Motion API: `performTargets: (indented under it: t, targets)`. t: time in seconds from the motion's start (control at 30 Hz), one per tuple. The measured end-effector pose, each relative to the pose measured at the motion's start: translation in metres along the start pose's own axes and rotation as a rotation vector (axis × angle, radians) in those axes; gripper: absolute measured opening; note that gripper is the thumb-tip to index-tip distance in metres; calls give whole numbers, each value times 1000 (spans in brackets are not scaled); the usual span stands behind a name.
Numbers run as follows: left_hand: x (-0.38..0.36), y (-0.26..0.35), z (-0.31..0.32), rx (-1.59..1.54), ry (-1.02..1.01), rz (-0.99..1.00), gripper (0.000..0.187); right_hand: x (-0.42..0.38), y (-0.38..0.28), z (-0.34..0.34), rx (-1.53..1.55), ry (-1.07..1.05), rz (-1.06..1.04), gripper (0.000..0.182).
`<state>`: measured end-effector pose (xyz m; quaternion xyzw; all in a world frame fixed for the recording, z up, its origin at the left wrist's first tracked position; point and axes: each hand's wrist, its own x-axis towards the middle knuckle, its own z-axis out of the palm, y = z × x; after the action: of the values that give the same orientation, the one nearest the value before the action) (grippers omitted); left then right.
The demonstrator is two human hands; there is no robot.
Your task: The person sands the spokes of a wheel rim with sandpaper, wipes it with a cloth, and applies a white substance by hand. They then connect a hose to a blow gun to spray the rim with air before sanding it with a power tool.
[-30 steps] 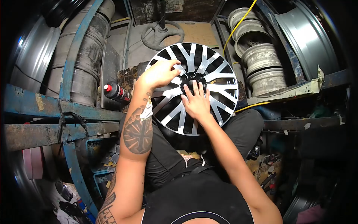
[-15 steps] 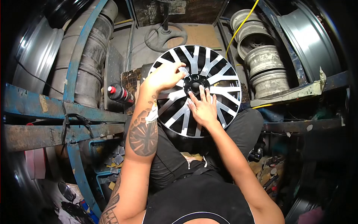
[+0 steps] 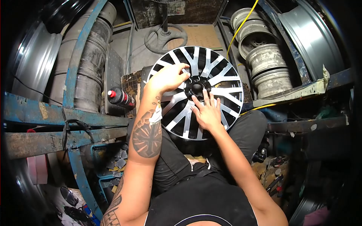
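Note:
A black and silver multi-spoke wheel (image 3: 226,94) lies face up over my lap, in the middle of the view. My left hand (image 3: 168,78) is over its upper left spokes, fingers bent toward the hub; whether something small is under the fingertips is hidden. On the lower right of the black hub (image 3: 197,89) rests my right hand (image 3: 208,113), its fingers spread and holding nothing. A dark bottle with a red cap (image 3: 121,98) stands left of the wheel, beside my left forearm.
Worn rims are stacked at left (image 3: 86,56) and right (image 3: 267,60). Blue metal beams (image 3: 45,113) flank me. Behind the wheel are a round metal stand base (image 3: 166,38) and cardboard (image 3: 201,37). A blue basket (image 3: 100,158) with scraps sits lower left.
My right hand's fingers have shifted slightly right and down, off the hub's centre. My left hand has barely moved. The whole view has shifted a little.

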<state>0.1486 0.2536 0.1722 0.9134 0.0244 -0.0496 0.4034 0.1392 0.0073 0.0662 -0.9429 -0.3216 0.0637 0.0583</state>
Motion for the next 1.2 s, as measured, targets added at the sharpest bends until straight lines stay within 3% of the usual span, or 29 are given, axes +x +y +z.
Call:
performTargets:
  t: [0.4, 1.2]
  targets:
    - [-6, 5, -6, 16, -12, -36, 47, 5, 4, 2, -41, -58, 105, 66]
    - [-7, 17, -4, -21, -60, -74, 48, 1, 7, -3, 39, -8, 62, 56]
